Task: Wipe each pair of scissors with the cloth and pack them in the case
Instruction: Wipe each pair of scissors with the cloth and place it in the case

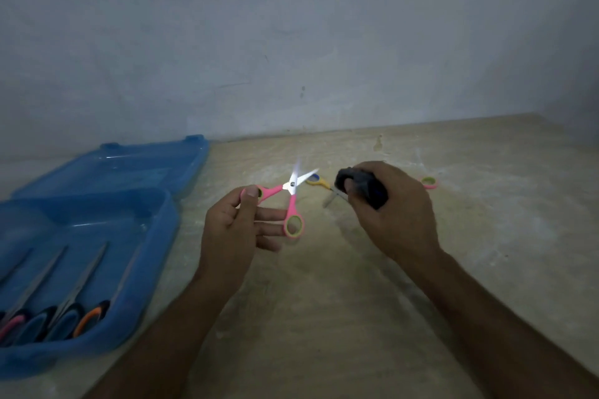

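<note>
Scissors case (97, 172), blue and lying open at the left of the table (421, 269), holds several packed pairs (81, 301) side by side. Right hand (389, 214) clutches a dark balled cloth (359, 186). Left hand (233, 227) holds small pink scissors (290, 201) above the table, blades spread. Yellow-handled scissors (319, 181) lie behind.

Beige table (356, 301) against marked grey wall (291, 42)
</note>
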